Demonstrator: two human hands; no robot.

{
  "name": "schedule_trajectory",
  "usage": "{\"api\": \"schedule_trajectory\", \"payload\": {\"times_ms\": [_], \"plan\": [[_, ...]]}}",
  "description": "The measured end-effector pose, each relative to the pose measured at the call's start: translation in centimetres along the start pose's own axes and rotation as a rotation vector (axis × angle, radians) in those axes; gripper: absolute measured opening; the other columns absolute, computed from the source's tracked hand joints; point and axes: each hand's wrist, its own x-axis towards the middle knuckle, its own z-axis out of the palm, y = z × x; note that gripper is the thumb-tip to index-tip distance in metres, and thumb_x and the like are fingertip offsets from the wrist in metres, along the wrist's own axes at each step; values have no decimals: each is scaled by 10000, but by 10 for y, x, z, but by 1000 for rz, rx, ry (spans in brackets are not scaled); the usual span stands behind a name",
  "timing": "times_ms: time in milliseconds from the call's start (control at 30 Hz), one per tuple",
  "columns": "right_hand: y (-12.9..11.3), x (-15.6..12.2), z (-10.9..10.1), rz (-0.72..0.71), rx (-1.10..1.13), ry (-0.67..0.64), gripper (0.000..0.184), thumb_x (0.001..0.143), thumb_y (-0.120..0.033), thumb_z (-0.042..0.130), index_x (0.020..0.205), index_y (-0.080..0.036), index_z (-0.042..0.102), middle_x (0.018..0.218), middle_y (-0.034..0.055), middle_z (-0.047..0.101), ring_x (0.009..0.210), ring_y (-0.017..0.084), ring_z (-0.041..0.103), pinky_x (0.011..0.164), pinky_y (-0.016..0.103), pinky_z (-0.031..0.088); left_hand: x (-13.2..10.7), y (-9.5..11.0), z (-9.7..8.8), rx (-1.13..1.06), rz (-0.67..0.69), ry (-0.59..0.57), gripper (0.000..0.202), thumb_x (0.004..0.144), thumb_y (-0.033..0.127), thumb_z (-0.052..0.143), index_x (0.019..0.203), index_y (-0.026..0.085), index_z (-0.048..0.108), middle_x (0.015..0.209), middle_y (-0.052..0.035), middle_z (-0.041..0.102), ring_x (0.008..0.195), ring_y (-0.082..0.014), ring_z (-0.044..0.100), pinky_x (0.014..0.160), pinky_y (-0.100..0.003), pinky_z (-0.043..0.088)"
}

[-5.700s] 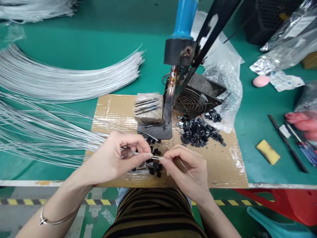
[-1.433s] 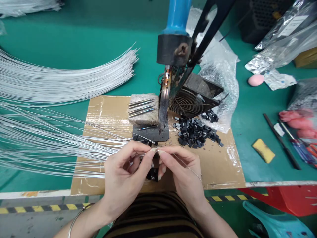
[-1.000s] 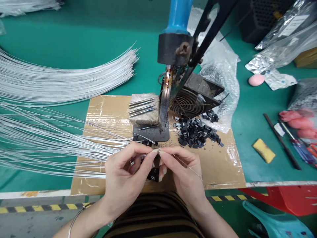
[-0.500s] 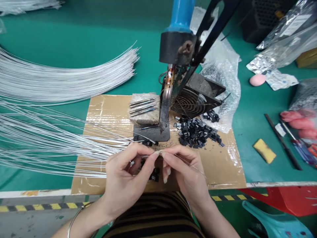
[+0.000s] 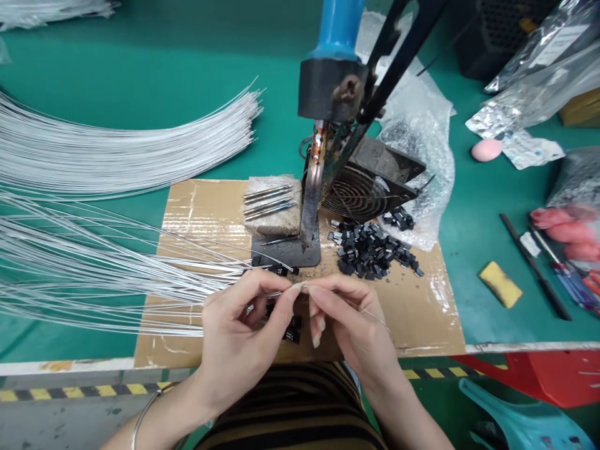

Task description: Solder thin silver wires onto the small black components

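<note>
My left hand [image 5: 246, 331] is closed in a pinch on the end of a white wire, at the near edge of the cardboard sheet [image 5: 187, 350]. Fingertip to fingertip with it, my right hand [image 5: 360, 322] pinches a thin wire [image 5: 370, 314] whose tail runs back over the fingers. The exact spot between the fingertips is too small to make out. Loose white wires [image 5: 173, 281] stretch in from the left, and black connectors [image 5: 293, 330] lie partly hidden beneath my hands. Just beyond, a soldering iron [image 5: 315, 169] with a blue handle points down in its stand.
A pile of black connectors [image 5: 370, 250] sits right of the iron, before a fan [image 5: 360, 190]. Iron tips lie on a whitish block [image 5: 274, 219]. A thick wire bundle [image 5: 140, 156] spreads at left. Bubble wrap [image 5: 417, 137], a yellow sponge [image 5: 499, 284] and a black stick [image 5: 534, 269] are at right.
Both hands keep the same pinch with hardly any movement. The right hand's lower fingers have shifted very slightly, and the whole view has drifted a little.
</note>
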Motion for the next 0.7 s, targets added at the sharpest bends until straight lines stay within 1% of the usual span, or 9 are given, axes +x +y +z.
{"api": "schedule_trajectory", "payload": {"times_ms": [200,333,500,533,600,667,700], "plan": [[4,1,5,-4,82,38,96,844,-316,877,847,-220,881,625,-28,697,420,64,604,416,157,520,-5,-6,7,19,55,69,105,940,141,740,917,241,719,654,66,592,508,-69,431,466,-195,348],[11,0,9,-6,142,68,84,836,-313,877,836,-229,881,610,-30,692,410,62,598,404,149,507,-8,-8,11,-5,43,104,119,936,124,737,932,242,720,712,49,669,532,-74,532,502,-194,414],[14,-1,8,-26,125,68,84,860,-312,867,882,-234,891,668,-19,731,457,55,624,451,138,544,-6,-8,11,-25,-8,84,102,946,146,737,926,247,738,737,35,725,573,-85,600,525,-187,439],[13,-1,6,-39,106,56,116,879,-338,852,907,-234,894,701,-7,748,481,63,639,466,149,563,-5,-8,10,-29,-27,75,93,946,157,742,916,245,742,736,34,732,573,-84,601,523,-184,435],[7,-2,-3,-92,53,42,257,951,-442,764,966,-223,898,768,30,775,551,100,682,498,189,606,-2,-7,9,-51,-69,70,71,945,183,752,907,243,750,727,35,735,562,-77,585,517,-176,425],[-2,-5,-18,-194,-20,83,475,1041,-551,586,993,-196,898,794,66,783,616,139,712,533,236,637,1,-4,7,-90,-110,76,42,939,208,762,935,250,766,732,35,739,564,-76,576,505,-171,413],[-7,-7,-26,-262,-72,133,547,1067,-565,515,982,-186,899,797,77,783,648,152,718,546,246,639,2,-3,7,-109,-126,77,42,932,214,768,946,254,773,740,33,743,573,-78,577,501,-170,407]]}}
